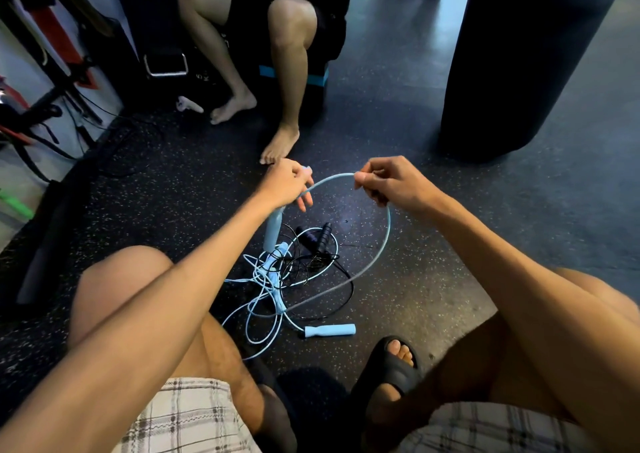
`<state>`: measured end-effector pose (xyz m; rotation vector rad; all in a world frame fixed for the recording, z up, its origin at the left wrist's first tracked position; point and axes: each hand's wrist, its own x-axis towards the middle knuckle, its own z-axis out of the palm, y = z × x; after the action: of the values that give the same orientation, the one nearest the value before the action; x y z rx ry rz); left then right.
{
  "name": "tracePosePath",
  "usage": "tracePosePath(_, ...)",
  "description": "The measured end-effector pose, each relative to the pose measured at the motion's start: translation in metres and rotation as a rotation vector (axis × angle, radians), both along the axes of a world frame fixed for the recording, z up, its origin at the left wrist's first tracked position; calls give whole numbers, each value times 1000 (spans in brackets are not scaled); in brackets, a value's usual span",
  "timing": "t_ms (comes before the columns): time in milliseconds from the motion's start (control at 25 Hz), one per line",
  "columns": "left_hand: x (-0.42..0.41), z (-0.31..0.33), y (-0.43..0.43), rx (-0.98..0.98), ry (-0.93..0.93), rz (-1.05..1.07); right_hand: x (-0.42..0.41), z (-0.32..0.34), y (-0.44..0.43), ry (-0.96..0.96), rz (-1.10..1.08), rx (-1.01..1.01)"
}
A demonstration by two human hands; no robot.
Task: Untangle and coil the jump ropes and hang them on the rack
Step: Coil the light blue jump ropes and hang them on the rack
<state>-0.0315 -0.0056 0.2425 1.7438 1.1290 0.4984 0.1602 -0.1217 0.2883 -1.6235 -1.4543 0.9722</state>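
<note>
Left hand (286, 185) grips a blue jump rope (332, 177) near its handle (272, 227), right hand (389, 182) pinches it further along; drawing slack slowly should free it from the tangle (287, 272) on the floor (415, 279).

The blue cord (336, 176) you are holding looks like smooth plastic with a faint sheen. The blue handle (330, 330) lying on the floor is matt and soft-looking (foam or rubber, hard to tell which). The black handles (325, 236) are ribbed and dull. Under them, the floor (433, 279) is dark speckled rubber, grainy, with a low shine. Your shorts (187, 414) are woven checked cloth, and your sandal (391, 369) is matt black rubber. The buckle (165, 65) is bright metal.
</note>
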Motion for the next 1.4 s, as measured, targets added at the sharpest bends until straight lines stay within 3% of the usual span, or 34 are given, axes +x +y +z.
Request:
tracePosePath(160,2,10,-14,-194,-56,-232,9,-2,6,-71,-117,119)
tracePosePath(320,2,25,-22,-405,-292,-373,13,-7,8,-98,-194,100)
tracePosePath(600,-3,39,-16,-722,-685,-389,-8,-13,3,49,-92,-127)
tracePosePath(720,-4,42,-13,-800,-865,-235,-12,-14,-2,124,-10,-292)
tracePosePath(880,-5,46,-4,-737,-1092,155,-15,-17,-6,184,146,-494)
tracePosePath(1080,-6,38,6,-549,-1131,578,-18,-6,-9,298,225,-507)
tracePosePath(1400,-13,31,10,-117,-841,674,-17,-5,-5,243,183,-449)
